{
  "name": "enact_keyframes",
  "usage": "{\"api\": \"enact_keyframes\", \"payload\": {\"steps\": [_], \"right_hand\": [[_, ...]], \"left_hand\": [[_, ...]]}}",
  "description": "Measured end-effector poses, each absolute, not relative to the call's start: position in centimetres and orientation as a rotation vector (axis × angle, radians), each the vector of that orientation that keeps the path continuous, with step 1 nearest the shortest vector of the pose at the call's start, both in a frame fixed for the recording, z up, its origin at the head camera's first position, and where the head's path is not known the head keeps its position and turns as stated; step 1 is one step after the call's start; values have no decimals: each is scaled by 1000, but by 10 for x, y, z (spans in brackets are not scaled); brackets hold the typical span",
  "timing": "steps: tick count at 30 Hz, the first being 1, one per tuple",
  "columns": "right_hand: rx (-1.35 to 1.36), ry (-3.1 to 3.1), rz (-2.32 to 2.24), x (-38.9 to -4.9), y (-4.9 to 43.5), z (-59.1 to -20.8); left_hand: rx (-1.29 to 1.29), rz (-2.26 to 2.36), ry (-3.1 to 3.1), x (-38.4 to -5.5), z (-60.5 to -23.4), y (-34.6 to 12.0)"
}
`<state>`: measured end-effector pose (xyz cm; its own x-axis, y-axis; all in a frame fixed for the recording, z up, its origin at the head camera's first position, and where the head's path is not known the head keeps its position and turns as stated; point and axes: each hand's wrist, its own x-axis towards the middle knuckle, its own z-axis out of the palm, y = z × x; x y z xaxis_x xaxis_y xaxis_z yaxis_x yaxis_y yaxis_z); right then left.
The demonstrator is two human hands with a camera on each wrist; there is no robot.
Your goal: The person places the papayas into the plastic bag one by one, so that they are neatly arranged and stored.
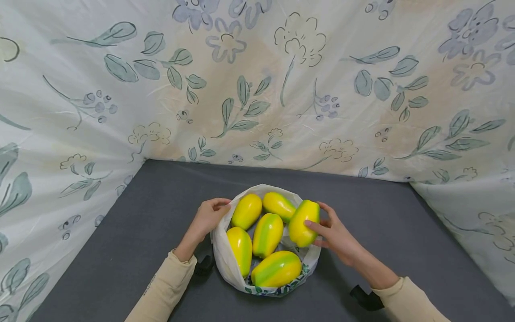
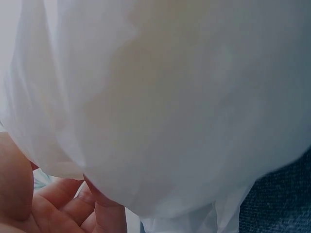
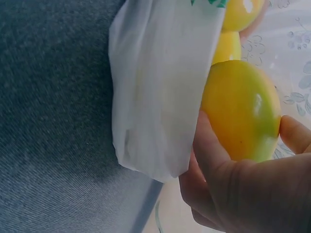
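Observation:
A white plastic bag [image 1: 223, 254] with its mouth rolled wide holds several glossy yellow-green papayas, among them a front papaya [image 1: 276, 269] and a middle papaya [image 1: 267, 235]. My left hand [image 1: 210, 219] pinches the bag's rim at the far left; in the left wrist view the bag wall covers part of its fingers [image 2: 109, 213]. At the right side of the mouth, my right hand [image 1: 339, 236] grips another papaya [image 1: 303, 223], thumb across its near face and fingers round its far side. This papaya sits higher than the others, over the rim.
The bag stands on a dark grey cloth-covered table [image 1: 161, 197]. Behind and at both sides hangs a pale floral curtain [image 1: 249, 85]. A black strap [image 1: 366, 298] shows at the right wrist, and another black strap [image 1: 204, 265] at the left.

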<state>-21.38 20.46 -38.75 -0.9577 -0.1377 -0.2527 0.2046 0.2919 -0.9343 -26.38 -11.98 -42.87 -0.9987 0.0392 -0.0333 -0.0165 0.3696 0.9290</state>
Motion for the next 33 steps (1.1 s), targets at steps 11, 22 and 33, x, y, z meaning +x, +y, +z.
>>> {"api": "enact_keyframes", "payload": {"steps": [11, 22, 33], "right_hand": [[106, 2291, -1660, -211, 203, -398], [37, 2528, -1399, -212, 207, -398], [-104, 2838, -998, -226, 214, -396]], "left_hand": [[35, 1731, 2565, -263, -427, -120], [18, 1733, 2556, -264, -427, -119], [18, 1740, 2555, -263, -427, -119]]}}
